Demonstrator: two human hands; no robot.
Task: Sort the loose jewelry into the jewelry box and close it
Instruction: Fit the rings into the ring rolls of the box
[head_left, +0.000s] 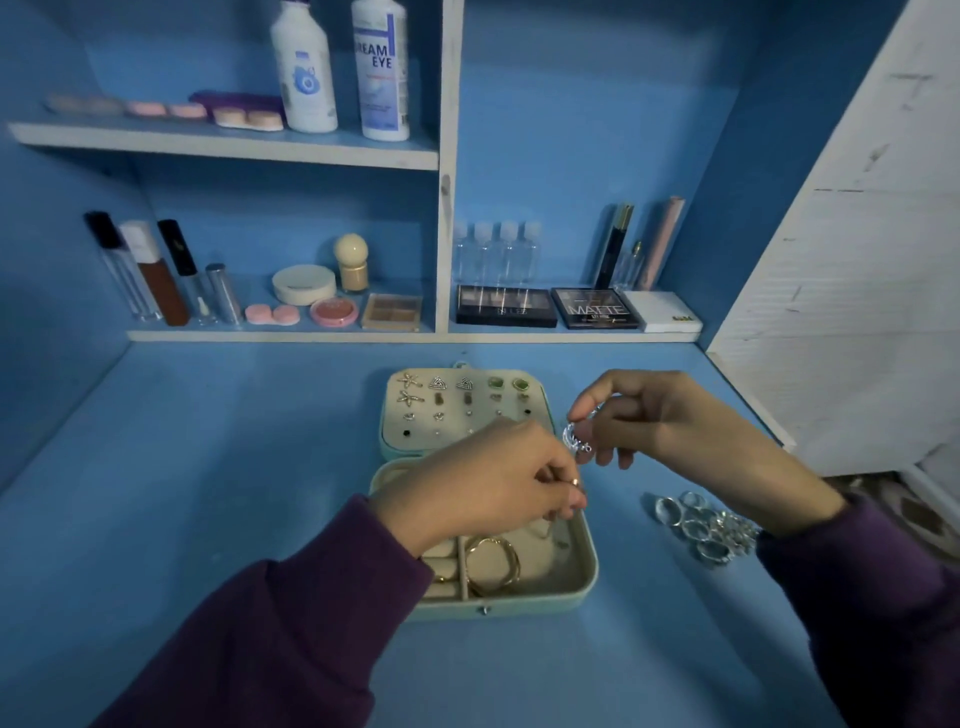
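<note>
Forearms in purple sleeves (270, 618), left hand (483, 480) palm down, fingers (565, 501) curled, pinching small ring (575, 482), right hand (670, 415) raised just beside, pinching silver rings (575, 439)

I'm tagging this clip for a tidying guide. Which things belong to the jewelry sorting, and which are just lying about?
Part of the job: open jewelry box; pile of silver rings on the table; silver jewelry held in the right hand; small ring pinched by the left hand; gold bangles in the box.
Just lying about: eyeshadow palettes, white bottles, clear bottles, blush compact.
</note>
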